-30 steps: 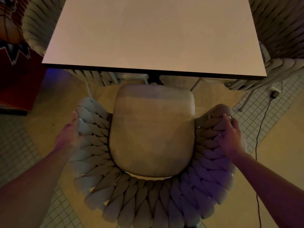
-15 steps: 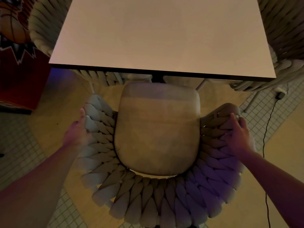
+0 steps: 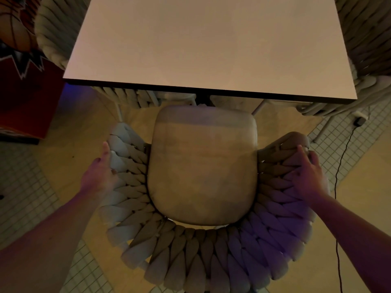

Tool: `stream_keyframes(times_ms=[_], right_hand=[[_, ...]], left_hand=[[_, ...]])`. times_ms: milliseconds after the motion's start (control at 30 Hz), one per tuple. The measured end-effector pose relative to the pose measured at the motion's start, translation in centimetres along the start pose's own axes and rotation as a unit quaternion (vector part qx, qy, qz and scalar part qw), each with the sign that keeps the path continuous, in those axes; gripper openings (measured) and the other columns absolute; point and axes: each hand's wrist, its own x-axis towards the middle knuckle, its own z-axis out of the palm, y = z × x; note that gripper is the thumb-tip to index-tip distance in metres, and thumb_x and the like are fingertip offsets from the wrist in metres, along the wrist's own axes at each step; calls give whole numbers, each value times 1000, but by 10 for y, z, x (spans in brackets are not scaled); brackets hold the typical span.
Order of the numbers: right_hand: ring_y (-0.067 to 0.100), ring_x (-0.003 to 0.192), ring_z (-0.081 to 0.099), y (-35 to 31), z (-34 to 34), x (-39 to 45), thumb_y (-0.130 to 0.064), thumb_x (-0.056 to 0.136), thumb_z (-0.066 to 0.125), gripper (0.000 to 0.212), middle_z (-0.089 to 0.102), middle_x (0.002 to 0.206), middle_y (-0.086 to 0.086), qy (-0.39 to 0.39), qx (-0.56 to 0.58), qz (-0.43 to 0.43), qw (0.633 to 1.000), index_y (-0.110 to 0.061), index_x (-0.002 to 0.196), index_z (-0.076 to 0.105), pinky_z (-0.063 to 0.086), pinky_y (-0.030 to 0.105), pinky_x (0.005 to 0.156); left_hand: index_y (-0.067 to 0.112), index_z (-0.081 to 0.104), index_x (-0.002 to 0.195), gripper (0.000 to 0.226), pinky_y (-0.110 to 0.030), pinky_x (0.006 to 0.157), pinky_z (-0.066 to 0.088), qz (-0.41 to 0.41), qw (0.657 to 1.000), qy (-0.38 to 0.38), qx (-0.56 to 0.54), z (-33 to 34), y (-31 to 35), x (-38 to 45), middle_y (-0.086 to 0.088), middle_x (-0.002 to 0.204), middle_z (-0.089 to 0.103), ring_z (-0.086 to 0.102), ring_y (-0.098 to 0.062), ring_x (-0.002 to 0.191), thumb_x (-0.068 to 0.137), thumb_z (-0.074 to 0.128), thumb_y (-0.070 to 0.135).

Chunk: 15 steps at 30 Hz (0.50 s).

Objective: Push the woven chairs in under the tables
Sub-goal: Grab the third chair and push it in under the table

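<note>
While both hands (image 3: 99,176) clasp its arms, woven chair (image 3: 203,246) lies between.

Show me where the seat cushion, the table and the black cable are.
seat cushion (image 3: 203,166), head view, middle of the padded top.
table (image 3: 211,43), head view, bare middle of the tabletop.
black cable (image 3: 336,180), head view, the stretch lying on the floor.

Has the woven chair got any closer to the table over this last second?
Yes. The woven chair has slid slightly forward: its seat front now sits nearer the table edge.
</note>
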Motion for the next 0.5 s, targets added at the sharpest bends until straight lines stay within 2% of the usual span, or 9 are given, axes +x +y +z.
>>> stream_keyframes(times_ms=[133, 500], right_hand=[[44, 102, 61, 1, -1, -3, -7, 82, 60, 78, 30, 154, 14, 2, -4, 2, 1000, -23, 152, 28, 46, 39, 66], [47, 106, 57, 5, -5, -9, -5, 83, 59, 77, 29, 154, 14, -7, -21, 16, 1000, -21, 152, 28, 41, 40, 69]], left_hand=[[32, -9, 153, 88, -41, 67, 48, 6, 1000, 1, -1, 1, -1, 1, -19, 119, 54, 57, -33, 88, 91, 54, 19], [30, -10, 152, 92, -39, 63, 45, 9, 1000, -2, 2, 3, 1, -3, -18, 117, 54, 55, -30, 84, 90, 57, 19]])
